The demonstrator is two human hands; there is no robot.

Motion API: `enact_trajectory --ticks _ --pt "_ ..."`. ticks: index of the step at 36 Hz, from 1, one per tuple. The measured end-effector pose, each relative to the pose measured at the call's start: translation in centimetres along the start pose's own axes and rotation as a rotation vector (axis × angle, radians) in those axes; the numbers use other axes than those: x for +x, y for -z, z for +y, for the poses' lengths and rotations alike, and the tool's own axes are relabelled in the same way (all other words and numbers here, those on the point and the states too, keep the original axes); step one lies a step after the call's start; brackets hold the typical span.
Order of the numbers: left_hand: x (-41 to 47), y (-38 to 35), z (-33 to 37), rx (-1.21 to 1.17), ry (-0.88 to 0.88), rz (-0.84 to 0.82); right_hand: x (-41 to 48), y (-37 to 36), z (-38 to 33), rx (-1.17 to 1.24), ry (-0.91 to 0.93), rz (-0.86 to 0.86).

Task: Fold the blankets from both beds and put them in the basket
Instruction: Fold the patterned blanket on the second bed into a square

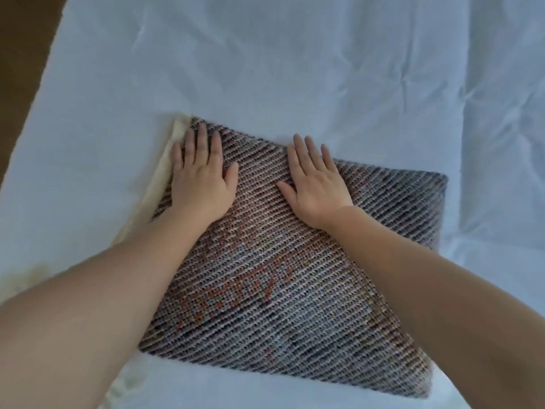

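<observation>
A folded blanket (280,290) with a dense woven pattern in grey, brown and orange lies as a thick rectangle on the white bed sheet (295,69). A cream underside shows along its left edge. My left hand (202,178) lies flat on the blanket's far left corner, fingers straight. Palm down, my right hand (314,181) presses the far edge near the middle with its fingers spread. Neither hand grips the cloth. No basket is in view.
The wrinkled white sheet covers the bed on all sides of the blanket. A dark brown floor (23,54) shows beyond the bed's left edge.
</observation>
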State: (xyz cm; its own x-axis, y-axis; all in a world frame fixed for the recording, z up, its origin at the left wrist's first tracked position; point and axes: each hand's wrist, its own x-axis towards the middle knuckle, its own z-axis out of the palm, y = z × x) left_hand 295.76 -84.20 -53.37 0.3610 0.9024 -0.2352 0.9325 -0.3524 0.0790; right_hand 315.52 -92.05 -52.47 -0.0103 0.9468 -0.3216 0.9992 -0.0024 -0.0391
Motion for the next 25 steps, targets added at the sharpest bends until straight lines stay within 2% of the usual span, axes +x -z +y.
enact_trajectory --ticks 10,16,20,25 --pt "1.0 -0.9 0.6 0.082 0.048 0.000 -8.7 -2.7 11.9 -0.005 -0.285 -0.052" --pt "0.1 -0.2 3.2 0.084 0.125 -0.012 -10.5 -2.6 13.3 0.053 -0.477 -0.077" --pt "-3.2 -0.1 8.0 0.047 -0.062 -0.031 -11.5 -1.9 9.6 0.132 -0.519 0.005" --pt "-8.3 -1.5 13.6 -0.002 -0.310 -0.091 -14.0 -2.6 3.6 0.204 -0.490 -0.004"
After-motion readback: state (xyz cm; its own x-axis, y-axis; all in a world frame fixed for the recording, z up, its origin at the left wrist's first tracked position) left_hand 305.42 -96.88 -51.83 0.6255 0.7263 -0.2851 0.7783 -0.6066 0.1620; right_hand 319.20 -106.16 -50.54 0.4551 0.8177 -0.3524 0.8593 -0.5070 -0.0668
